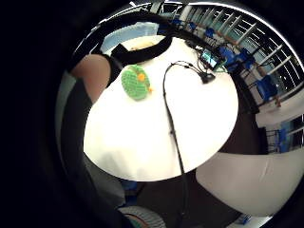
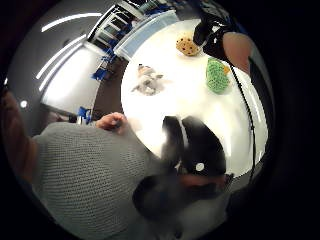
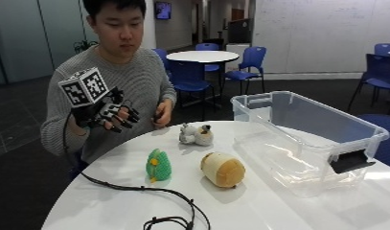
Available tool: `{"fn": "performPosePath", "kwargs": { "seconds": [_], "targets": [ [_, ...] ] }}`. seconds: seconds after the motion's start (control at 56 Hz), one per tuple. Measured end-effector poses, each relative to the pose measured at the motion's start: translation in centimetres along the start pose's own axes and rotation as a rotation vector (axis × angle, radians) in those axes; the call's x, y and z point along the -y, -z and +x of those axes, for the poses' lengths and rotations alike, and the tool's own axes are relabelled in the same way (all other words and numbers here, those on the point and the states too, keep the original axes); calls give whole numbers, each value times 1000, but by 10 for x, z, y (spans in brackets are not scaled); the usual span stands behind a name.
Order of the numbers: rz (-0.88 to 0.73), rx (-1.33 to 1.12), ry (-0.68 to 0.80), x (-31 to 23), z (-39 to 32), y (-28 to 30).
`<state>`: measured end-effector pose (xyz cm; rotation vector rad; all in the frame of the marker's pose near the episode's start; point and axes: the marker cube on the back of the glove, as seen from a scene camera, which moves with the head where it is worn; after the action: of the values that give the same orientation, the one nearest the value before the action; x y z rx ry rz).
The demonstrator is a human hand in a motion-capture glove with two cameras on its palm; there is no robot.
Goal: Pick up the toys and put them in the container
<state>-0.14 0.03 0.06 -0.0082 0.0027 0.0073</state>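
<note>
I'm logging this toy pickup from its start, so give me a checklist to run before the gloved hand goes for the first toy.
1. Right hand free: ok, raised above the table edge, fingers relaxed, holding nothing.
2. Toys within view on the white table: ok, green knitted toy, tan plush and small white plush all lie apart.
3. Clear container open: ok, no lid on it.
4. Container contents: ok, nothing seen inside.
5. Black cable clear of the toys: cannot tell, it runs close to the green knitted toy.

Three toys on one table, beside one clear container.
</note>
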Motion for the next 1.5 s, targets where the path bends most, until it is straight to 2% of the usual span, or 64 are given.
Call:
{"fn": "performPosePath", "kwargs": {
  "seconds": [0.268,0.572,0.858,0.965,1.108,1.322,1.501],
  "targets": [
    [-15,-29,-36,0,-5,1],
    [-16,-44,-22,23,-6,2],
    [-112,-111,-7,133,8,-12],
    [-136,-130,-3,153,11,-19],
    [-194,-107,-40,144,22,-47],
    [-399,-143,-123,113,39,-114],
    [-379,-167,-124,109,37,-128]
  ]
}}
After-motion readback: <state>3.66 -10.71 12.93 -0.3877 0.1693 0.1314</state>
